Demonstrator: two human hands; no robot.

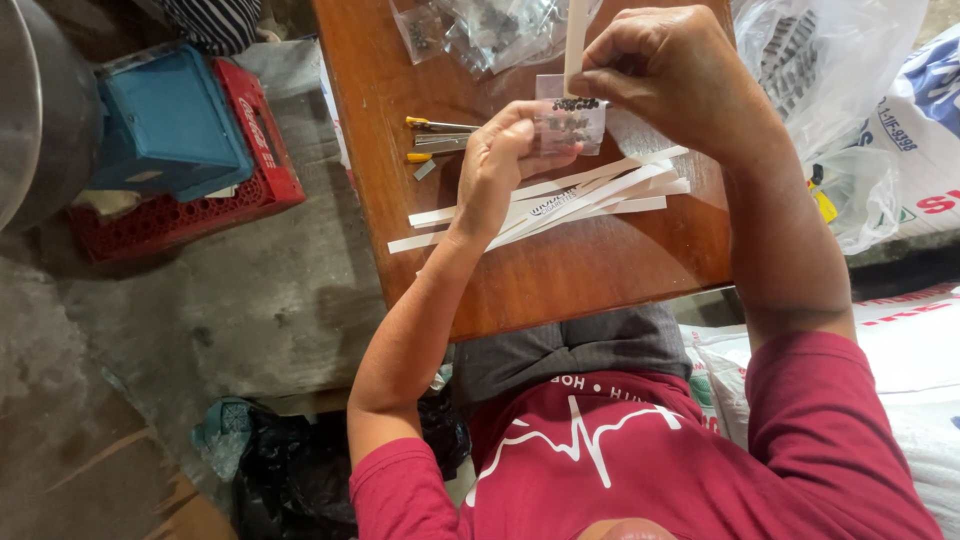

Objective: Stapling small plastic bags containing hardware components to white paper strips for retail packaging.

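Observation:
My left hand [497,160] pinches a small clear plastic bag [573,125] with dark little parts inside, held above the wooden table [560,280]. My right hand [670,70] grips a long white paper strip [576,40] by its lower end, right at the top of the bag. Several more white strips [600,195] lie fanned out on the table under my hands.
Yellow-handled cutters [440,140] lie left of my left hand. More clear bags of small parts [490,30] sit at the table's far edge. A blue box [165,120] rests on a red crate [260,165] on the concrete floor at left. Plastic bags [830,90] and white sacks [910,340] stand at right.

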